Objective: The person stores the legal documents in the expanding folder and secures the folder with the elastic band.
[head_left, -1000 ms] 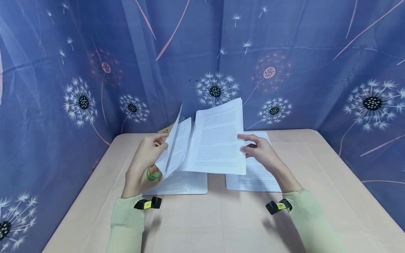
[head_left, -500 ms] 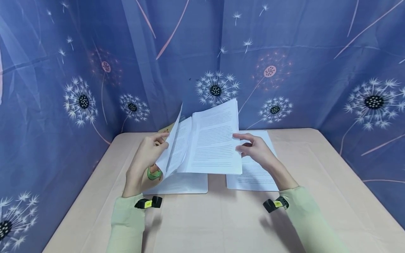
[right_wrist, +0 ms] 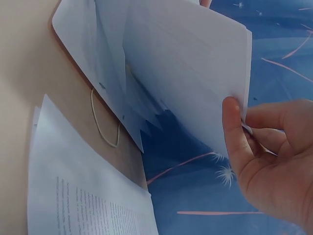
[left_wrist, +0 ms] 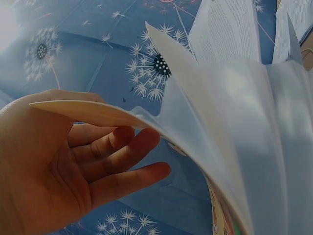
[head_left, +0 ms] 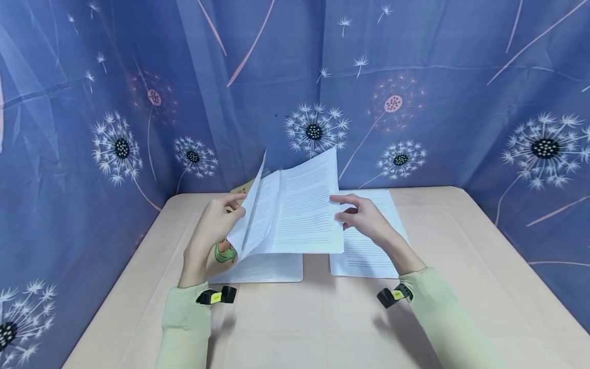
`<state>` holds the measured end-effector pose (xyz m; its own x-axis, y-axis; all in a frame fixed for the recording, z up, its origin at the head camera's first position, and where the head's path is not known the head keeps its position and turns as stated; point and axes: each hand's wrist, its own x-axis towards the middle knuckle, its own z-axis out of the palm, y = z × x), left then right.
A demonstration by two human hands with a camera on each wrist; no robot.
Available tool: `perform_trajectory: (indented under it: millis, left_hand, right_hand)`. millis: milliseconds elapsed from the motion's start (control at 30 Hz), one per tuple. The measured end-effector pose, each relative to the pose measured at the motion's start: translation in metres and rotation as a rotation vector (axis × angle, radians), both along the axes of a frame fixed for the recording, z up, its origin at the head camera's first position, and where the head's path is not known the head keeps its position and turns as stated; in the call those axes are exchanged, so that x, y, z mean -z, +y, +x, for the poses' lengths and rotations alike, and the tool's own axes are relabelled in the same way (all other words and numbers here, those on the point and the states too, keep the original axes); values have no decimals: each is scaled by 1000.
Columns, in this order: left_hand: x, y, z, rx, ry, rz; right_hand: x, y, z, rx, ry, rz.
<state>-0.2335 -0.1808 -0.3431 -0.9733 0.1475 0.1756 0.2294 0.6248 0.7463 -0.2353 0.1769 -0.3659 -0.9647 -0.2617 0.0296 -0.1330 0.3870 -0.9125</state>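
Observation:
A folder with clear plastic pockets (left_wrist: 259, 117) lies spread at the left of the table, its white back part (head_left: 276, 269) flat. A tan cartoon-printed cover (head_left: 225, 252) shows at its left. My left hand (head_left: 212, 225) holds up a raised leaf by its edge, thumb on one side and fingers on the other. My right hand (head_left: 361, 215) pinches several printed sheets (head_left: 306, 205) by their right edge, thumb and fingers on opposite faces. These sheets stand tilted above the table, their left edge against the folder's raised leaves.
Another pile of printed sheets (head_left: 369, 256) lies on the table (head_left: 276, 328) to the right, below my right hand. A pale elastic loop (right_wrist: 105, 132) hangs from the folder's edge. A blue dandelion-print curtain (head_left: 258, 102) stands behind the table.
My right hand has moved left with the printed sheets, bringing them further across the folder and uncovering more of the pile at the right. My left hand stays put.

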Motion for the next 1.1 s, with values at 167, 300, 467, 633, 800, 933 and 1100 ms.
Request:
perform_trajectory:
  millis: [167, 300, 467, 633, 800, 933, 1100]
  left_hand:
    - [0, 0, 0, -2, 6, 5]
    - [1, 0, -1, -1, 5, 4]
    - [1, 0, -1, -2, 9, -4]
    - [2, -1, -1, -4, 12, -12]
    - [2, -1, -1, -7, 11, -13]
    - [2, -1, -1, -5, 10, -9]
    - [1, 0, -1, -5, 5, 0]
  right_hand:
    - [1, -6, -2, -10, 4, -5]
    - [1, -11, -5, -16, -3, -12]
    - [0, -16, -6, -21, -3, -14]
    - [-4, -17, -4, -29, 4, -14]
    - [-9, -15, -1, -44, 18, -28]
    - [-11, -14, 1, -54, 3, -42]
    - [-9, -15, -1, -74, -1, -47]
